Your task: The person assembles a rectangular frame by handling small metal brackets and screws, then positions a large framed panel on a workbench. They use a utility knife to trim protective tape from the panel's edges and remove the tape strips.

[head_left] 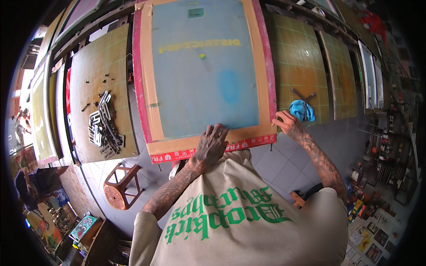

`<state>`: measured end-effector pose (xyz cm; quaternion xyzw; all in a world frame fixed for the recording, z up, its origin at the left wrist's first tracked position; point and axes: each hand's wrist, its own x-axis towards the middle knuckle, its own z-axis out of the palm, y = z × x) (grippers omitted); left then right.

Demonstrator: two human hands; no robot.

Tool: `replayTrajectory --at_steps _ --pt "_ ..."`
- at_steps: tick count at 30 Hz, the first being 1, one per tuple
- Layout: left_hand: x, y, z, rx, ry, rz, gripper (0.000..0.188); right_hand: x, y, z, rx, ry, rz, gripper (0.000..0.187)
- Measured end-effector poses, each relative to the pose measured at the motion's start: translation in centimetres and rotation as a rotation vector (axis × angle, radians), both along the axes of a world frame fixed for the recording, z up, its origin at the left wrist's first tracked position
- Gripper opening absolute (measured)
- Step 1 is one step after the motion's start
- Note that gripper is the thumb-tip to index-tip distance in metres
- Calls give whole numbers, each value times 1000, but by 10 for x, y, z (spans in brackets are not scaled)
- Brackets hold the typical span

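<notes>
A large screen-printing frame (270,66) lies in front of me. Its blue-grey mesh (199,93) is bordered with brown tape (153,80) and carries faint yellow lettering, a yellow spot and a brighter blue patch. Red-and-white printed tape (177,154) runs along the near edge. My left hand (212,144) rests flat over the near border, fingertips reaching the mesh. At the right near corner, my right hand (289,125) has its fingers bent and pinched together against the frame's side. Whatever is between those fingertips is too small to make out.
A crumpled blue cloth (302,111) lies beside a dark tool (303,95) on the right-hand board (301,57). Metal brackets (104,126) and several screws cover part of the left board (84,142). A brown plastic stool (120,190) stands on the tiled floor.
</notes>
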<state>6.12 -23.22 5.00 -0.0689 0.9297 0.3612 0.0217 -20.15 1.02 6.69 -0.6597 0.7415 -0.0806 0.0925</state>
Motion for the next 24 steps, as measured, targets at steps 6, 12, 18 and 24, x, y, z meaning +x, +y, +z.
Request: replayTrajectory --at_steps 6,12,18,24 --pt "5 2 -2 83 -23 52 52 21 -27 0 -140 -227 -186 16" --pt "11 4 -15 -5 -88 8 46 62 -77 -24 -192 -203 -34 21" --pt "12 1 -5 -123 59 107 41 69 -91 -21 -94 -114 116 20" --pt "7 3 -8 -120 67 100 41 69 -88 -21 -113 -171 105 20"
